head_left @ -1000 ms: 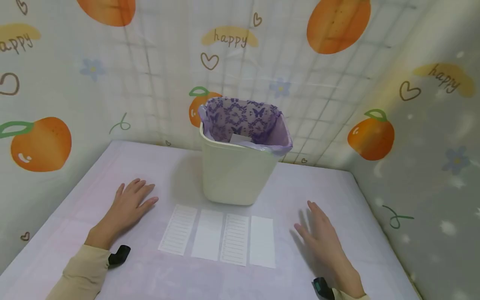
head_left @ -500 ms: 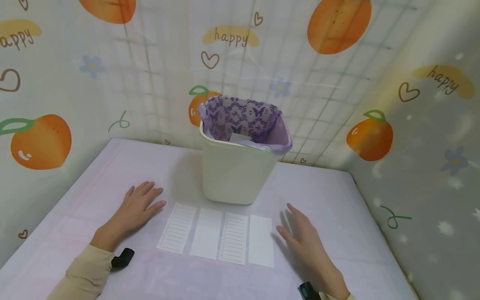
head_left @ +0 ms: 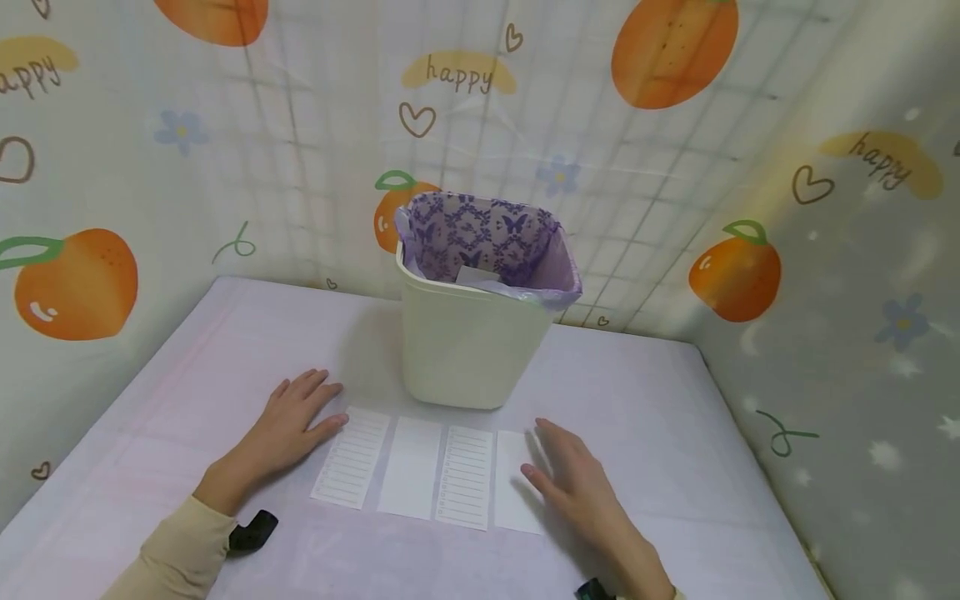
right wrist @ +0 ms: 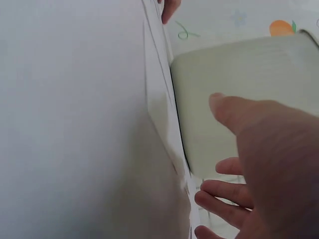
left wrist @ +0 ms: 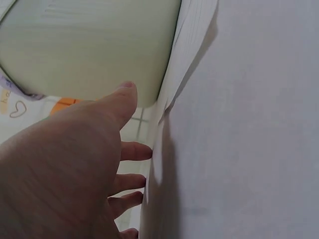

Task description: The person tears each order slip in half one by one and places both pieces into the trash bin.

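Observation:
Several white paper strips lie in a row on the table, two with printed lines and two plain. My left hand (head_left: 288,429) is spread beside the leftmost lined strip (head_left: 351,460), thumb tip over its top corner; in the left wrist view the fingers (left wrist: 130,150) are spread and hold nothing. On the other side, my right hand (head_left: 577,487) hovers with relaxed fingers over the rightmost plain strip (head_left: 512,496), hiding part of it. Between them lie a plain strip (head_left: 409,468) and a lined strip (head_left: 464,478). Behind the row stands a pale bin (head_left: 468,350).
A purple butterfly-patterned liner (head_left: 491,233) covers the bin's inside, and a white piece of paper (head_left: 477,275) shows in it. The table (head_left: 630,392) has a pale cloth. Fruit-printed curtains (head_left: 480,133) hang behind and at both sides.
Both hands have moved inward: the left to the right, up to the leftmost strip, and the right to the left, over the rightmost strip. The strips and bin have stayed put.

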`<state>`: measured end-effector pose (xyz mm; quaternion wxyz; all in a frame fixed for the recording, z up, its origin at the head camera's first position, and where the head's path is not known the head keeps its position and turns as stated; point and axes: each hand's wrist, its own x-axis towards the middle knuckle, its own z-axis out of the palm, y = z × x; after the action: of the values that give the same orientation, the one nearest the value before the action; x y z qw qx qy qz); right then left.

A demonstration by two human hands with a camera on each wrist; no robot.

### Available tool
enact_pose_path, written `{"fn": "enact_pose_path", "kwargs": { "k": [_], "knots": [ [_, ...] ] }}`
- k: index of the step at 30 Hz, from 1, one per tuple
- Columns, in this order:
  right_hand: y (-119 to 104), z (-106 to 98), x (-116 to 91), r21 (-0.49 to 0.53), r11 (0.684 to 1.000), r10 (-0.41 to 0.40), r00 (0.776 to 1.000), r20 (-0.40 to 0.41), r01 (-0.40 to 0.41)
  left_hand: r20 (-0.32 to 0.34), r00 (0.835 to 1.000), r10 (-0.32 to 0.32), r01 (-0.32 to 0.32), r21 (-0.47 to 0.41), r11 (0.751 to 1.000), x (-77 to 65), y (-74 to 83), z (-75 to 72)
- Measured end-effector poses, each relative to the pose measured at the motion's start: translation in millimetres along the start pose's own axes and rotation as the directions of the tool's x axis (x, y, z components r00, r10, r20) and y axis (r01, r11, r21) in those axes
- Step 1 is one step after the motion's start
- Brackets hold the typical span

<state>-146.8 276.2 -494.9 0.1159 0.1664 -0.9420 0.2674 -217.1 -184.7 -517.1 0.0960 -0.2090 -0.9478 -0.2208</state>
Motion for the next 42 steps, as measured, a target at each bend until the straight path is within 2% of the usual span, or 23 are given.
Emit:
{"fn": "enact_pose_path", "kwargs": {
  "k": [6, 11, 19, 26, 32, 42],
  "knots": [
    [-12.2, 8.7, 1.1, 0.010, 1.000, -0.025, 0.999, 0.041, 0.025, -0.006, 1.000, 0.019, -0.019, 0.005, 1.000, -2.3, 3.2, -0.3],
    [-19.0, 12.1, 2.8, 0.021, 0.998, -0.061, 0.998, 0.032, 0.060, -0.023, 0.999, 0.043, -0.043, -0.013, 0.999, -4.2, 6.0, -0.3],
    [-26.4, 14.6, 5.2, 0.029, 0.996, -0.090, 0.996, 0.027, 0.089, -0.040, 0.991, 0.129, -0.131, -0.055, 0.990, -6.7, 16.9, 2.5],
    [-30.0, 16.3, 5.4, 0.014, 0.995, -0.096, 0.995, 0.027, 0.096, -0.096, 0.980, 0.176, -0.182, -0.057, 0.982, -6.5, 18.8, 3.7],
    [-30.9, 19.3, 4.0, 0.023, 0.997, -0.070, 0.998, 0.001, 0.070, -0.075, 0.979, 0.187, -0.193, -0.080, 0.978, -4.8, 20.2, 6.2],
    [-41.3, 29.8, 5.6, 0.047, 0.996, -0.077, 0.996, -0.035, 0.079, -0.046, 0.981, 0.189, -0.192, -0.081, 0.978, -1.7, 24.1, 8.1]
  ]
}}
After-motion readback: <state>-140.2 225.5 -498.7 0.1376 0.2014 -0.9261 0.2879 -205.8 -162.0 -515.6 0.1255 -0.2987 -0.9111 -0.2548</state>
